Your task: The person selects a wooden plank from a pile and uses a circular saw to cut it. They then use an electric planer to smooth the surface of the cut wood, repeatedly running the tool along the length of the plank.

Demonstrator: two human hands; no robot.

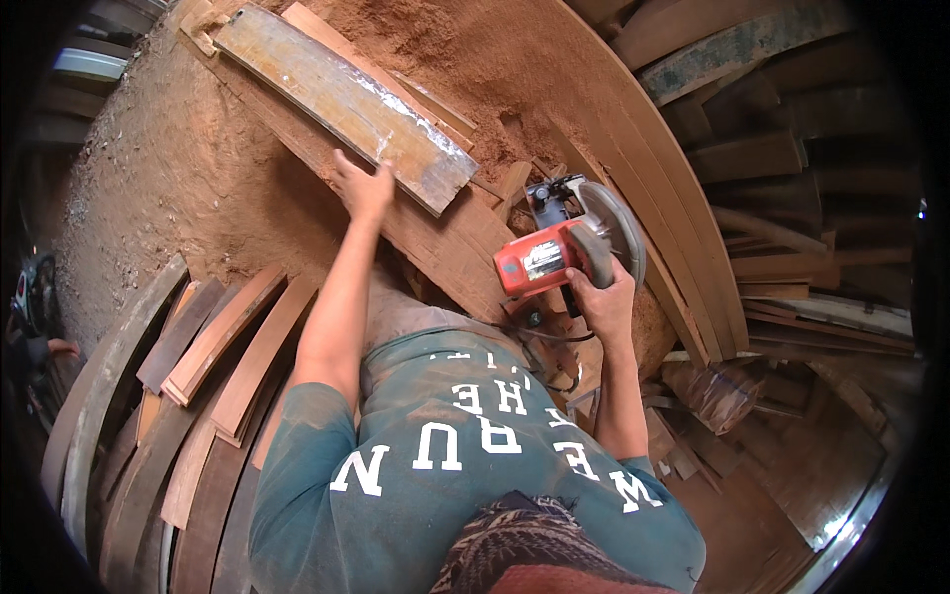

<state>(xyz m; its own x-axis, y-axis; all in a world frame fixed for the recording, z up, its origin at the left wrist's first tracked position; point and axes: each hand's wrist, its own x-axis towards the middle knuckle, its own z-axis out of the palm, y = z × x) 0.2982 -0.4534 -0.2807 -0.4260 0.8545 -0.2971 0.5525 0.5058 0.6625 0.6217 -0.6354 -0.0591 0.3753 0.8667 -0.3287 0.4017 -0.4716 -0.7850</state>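
Note:
A red and grey circular saw [539, 259] is in my right hand [602, 297], the fingers wrapped round its dark rear handle. Its round blade guard [616, 223] faces right, and the blade's lower part is hidden. My left hand [366, 188] lies at the near edge of a weathered, paint-smeared board [341, 104], with fingers apart and the thumb by the edge. That board rests slantwise on a longer brown plank [445, 243], which runs from the upper left down toward my lap. The saw is to the right of the plank's near end.
Sawdust [435, 40] covers the ground ahead. Long curved-looking planks [683, 218] lie on the right, with stacked timber [782, 148] beyond them. Several cut boards [252, 356] are piled at my left. A dark cord [554, 337] hangs below the saw, near my right forearm.

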